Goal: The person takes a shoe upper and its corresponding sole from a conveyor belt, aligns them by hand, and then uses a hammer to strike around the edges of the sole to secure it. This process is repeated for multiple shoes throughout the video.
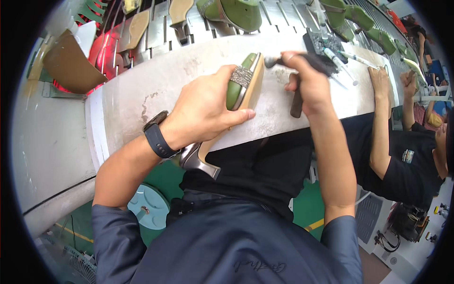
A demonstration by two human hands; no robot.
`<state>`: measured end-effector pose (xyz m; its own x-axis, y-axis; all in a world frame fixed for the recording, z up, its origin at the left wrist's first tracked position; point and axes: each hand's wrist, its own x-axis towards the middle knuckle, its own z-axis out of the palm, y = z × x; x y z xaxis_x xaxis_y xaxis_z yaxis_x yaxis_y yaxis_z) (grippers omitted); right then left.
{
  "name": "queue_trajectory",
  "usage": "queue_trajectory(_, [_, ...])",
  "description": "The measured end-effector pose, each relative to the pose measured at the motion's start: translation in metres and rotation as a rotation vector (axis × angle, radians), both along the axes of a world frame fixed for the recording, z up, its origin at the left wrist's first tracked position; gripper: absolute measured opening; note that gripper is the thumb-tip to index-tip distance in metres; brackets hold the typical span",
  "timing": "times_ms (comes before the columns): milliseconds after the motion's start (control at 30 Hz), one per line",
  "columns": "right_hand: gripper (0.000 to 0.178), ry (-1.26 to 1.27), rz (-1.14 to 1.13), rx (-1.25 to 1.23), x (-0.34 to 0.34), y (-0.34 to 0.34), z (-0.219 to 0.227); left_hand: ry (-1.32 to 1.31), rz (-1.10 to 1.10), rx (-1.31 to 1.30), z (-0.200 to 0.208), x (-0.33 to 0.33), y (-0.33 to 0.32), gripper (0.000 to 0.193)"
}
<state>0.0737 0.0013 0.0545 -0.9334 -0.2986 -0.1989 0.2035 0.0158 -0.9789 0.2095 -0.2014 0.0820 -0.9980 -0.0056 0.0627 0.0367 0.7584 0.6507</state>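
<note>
My left hand [208, 102] is closed around a high-heeled shoe [257, 78] tilted on its side over the worktable's near edge. The shoe has a tan sole, a glittering silver strap across a green last and a metallic heel that hangs below my wrist. My right hand [309, 85] grips a hammer [297, 102] with a dark handle. The hammer's pale round face is close to the sole's toe end, just right of it; motion blurs it, and I cannot tell whether they touch.
A pale worktable [165, 85] spans in front of me. Behind it, a slatted conveyor [283, 14] carries soles and green shoe lasts [236, 14]. Syringes [340, 66] lie at the right by a dark block. A co-worker's hand [378, 80] rests there. A light-blue round stool [149, 206] stands below left.
</note>
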Motion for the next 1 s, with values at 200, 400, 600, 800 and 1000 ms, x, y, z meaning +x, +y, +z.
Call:
queue_trajectory(200, [0.028,-0.046,-0.003,-0.064,0.018,0.017,-0.012,0.542,-0.058,0.472,0.069,0.031,-0.017,0.086])
queue_trajectory(400, [0.027,0.453,0.116,-0.139,0.112,0.023,0.087,0.485,-0.115,0.336,0.078,0.045,0.005,0.068])
queue_trajectory(600, [0.043,0.725,0.279,-0.186,0.149,0.028,0.137,0.601,-0.087,0.295,0.063,0.044,0.024,0.067])
queue_trajectory(800, [0.048,0.589,0.235,0.064,0.124,0.024,0.153,0.782,-0.21,0.246,0.047,0.048,0.028,0.067])
queue_trajectory(1000, [0.031,0.309,0.541,-0.18,0.127,0.031,0.135,0.703,-0.229,0.095,0.024,0.088,0.025,0.076])
